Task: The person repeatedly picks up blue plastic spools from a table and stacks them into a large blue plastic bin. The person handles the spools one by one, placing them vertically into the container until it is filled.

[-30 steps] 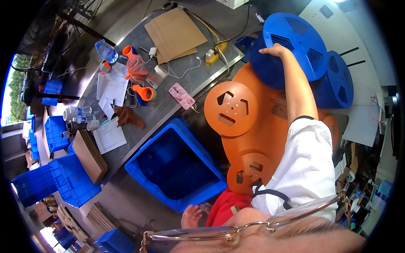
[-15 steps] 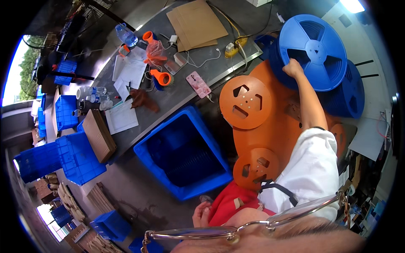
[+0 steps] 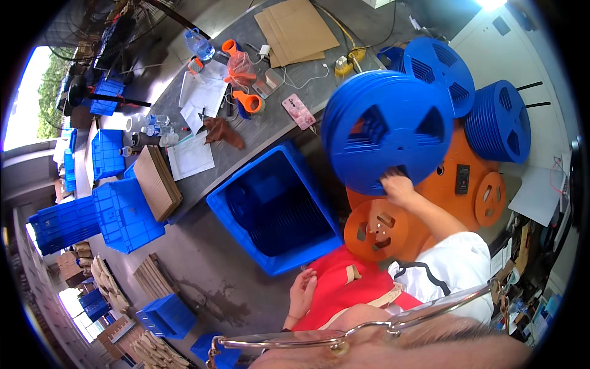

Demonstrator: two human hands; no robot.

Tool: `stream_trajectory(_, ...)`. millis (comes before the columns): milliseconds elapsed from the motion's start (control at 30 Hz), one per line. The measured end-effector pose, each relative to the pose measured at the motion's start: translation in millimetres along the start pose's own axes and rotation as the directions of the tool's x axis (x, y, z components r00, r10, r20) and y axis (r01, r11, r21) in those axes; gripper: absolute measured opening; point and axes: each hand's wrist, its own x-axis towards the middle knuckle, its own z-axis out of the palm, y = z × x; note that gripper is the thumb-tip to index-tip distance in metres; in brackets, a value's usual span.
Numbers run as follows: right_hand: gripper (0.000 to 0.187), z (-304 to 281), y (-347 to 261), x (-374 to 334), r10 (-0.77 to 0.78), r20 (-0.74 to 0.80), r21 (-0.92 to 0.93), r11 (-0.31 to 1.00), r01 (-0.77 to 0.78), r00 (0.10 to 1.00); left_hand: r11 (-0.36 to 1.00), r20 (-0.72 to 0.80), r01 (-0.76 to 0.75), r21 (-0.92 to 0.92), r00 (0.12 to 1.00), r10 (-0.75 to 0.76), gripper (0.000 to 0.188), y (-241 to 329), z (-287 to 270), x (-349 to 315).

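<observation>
"What's the right hand [image 3: 399, 188] gripping?"
"A stack of blue slotted reels [image 3: 399, 132], by a lower cutout, beside the orange housing [image 3: 458, 206]."
"Left hand [image 3: 302, 291]?"
"Seemingly empty, fingers loose, next to the red apron [image 3: 332, 289]."

From open bin [image 3: 301, 257]: table [image 3: 270, 130] at 11 o'clock, phone [image 3: 298, 111] on it; near reel stack [image 3: 396, 126] at 2 o'clock, middle reel stack [image 3: 442, 75], far reel stack [image 3: 496, 120] beyond.
</observation>
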Motion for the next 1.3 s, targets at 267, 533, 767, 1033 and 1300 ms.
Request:
stream_trajectory(267, 0.031, 90.4, 22.2, 65.8, -0.074, 0.344, 0.041, 0.997, 0.064, 0.936, 0.997, -0.021, 0.073, 0.007, 0.997, -0.073, 0.030, -26.9, -3.0, -19.9)
stream_trajectory(533, 0.037, 73.4, -1.1, 48.7, 0.104, 0.435, -0.080, 0.994, -0.077, 0.895, 0.999, -0.040, 0.036, 0.029, 0.999, -0.035, 0.030, -16.1, -21.2, -28.3)
stream_trajectory(767, 0.031, 26.7, -53.1, 16.9, 0.055, -0.354, 0.261, 0.964, 0.042, 0.933, 0.982, -0.080, -0.125, 0.140, 0.987, 0.137, 0.028, 8.9, -47.9, -23.4)
stream_trajectory(1033, 0.042, -84.7, -132.7, -27.7, 0.643, 0.166, 0.751, -0.574, 0.327, 0.747, 0.987, -0.114, -0.143, -0.079, 0.984, 0.133, 0.057, 42.7, -60.7, 17.9)
stream_trajectory(1300, 0.034, -58.8, -188.7, -16.2, 0.293, 0.418, 0.530, -0.847, 0.031, 0.860, 0.532, -0.054, -0.205, -0.822, 0.957, 0.284, 0.072, 124.5, -75.7, 10.9)
